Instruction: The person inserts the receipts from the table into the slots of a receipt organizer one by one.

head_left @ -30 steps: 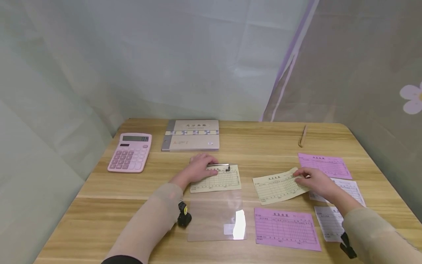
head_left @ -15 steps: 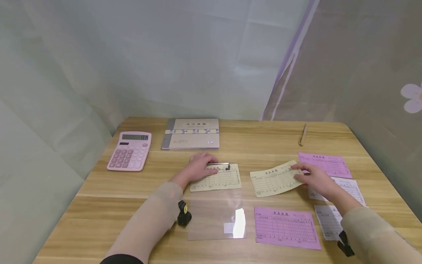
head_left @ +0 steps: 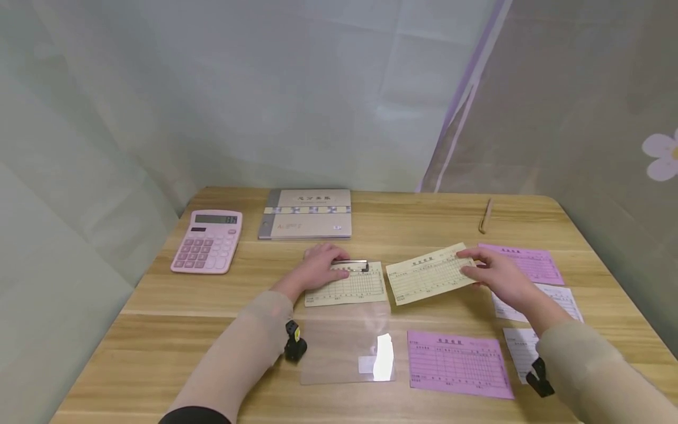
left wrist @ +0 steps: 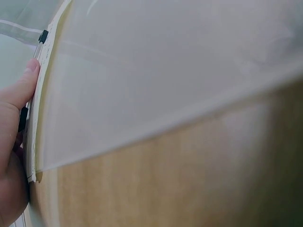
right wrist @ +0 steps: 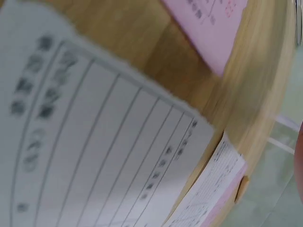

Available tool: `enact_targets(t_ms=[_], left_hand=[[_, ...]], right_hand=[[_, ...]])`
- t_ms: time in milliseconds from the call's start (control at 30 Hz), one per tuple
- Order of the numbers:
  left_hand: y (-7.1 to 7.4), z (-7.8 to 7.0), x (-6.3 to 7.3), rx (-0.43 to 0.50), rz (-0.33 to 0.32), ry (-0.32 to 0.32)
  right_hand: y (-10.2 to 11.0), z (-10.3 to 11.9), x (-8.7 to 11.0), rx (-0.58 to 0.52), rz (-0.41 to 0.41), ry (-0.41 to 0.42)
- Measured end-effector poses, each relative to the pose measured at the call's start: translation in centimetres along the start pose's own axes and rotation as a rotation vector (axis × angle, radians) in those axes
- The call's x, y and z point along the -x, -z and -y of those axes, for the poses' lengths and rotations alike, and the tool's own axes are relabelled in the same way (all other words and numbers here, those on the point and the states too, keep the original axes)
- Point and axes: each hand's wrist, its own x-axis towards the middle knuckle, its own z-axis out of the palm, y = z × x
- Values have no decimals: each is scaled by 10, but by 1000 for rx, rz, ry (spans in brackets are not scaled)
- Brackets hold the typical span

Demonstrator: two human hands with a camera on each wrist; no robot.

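A clear clipboard [head_left: 344, 347] lies in the middle of the table, with a pale yellow printed slip [head_left: 357, 288] under its metal clip [head_left: 356, 263]. My left hand [head_left: 319, 268] grips the clipboard's top edge at the clip, thumb over the front; the left wrist view shows the thumb [left wrist: 29, 80] along the clip, other fingers mostly hidden. To the right, my right hand [head_left: 498, 275] pinches the right end of a second yellow slip [head_left: 429, 274], raised and tilted above the table. Its left end is close to the clipped slip's right edge.
A pink slip [head_left: 459, 365] lies right of the clipboard. Another pink slip [head_left: 524, 264] and two white slips [head_left: 564, 300] are farther right. Behind are a pink calculator [head_left: 208, 242], an account book [head_left: 307, 213] and a pen [head_left: 485, 216].
My right hand has lifted the second yellow slip off the table and carried it left toward the clipboard. The left hand has stayed at the clip.
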Motion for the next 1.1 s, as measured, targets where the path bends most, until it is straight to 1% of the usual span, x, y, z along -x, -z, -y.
enact_targets(t_ms=[233,367,467,533,667,833,1100], left_hand=[[-1,2,-1,-3,-4,-10],[-1,3,-1,4,-12,-15],[-1,3,-1,5,-6,-10],[-1,3,-1,5,-4,-9],[-1,2,-1,6,-7,-7],[-2,2,-1,0,-9,-4],[-2,3,-1,5,-11,-10]], right_hand=[[-15,10,-10,-81,47,28],[-27,17,-16,-117,81,44],[-39,21,-19,-138,121,42],[-46,24,-21,-142,137,39],[-61,29,-26,-142,174,60],[-79,35,-28,-138,240,68],[-97,46,-29,-132,277,105]])
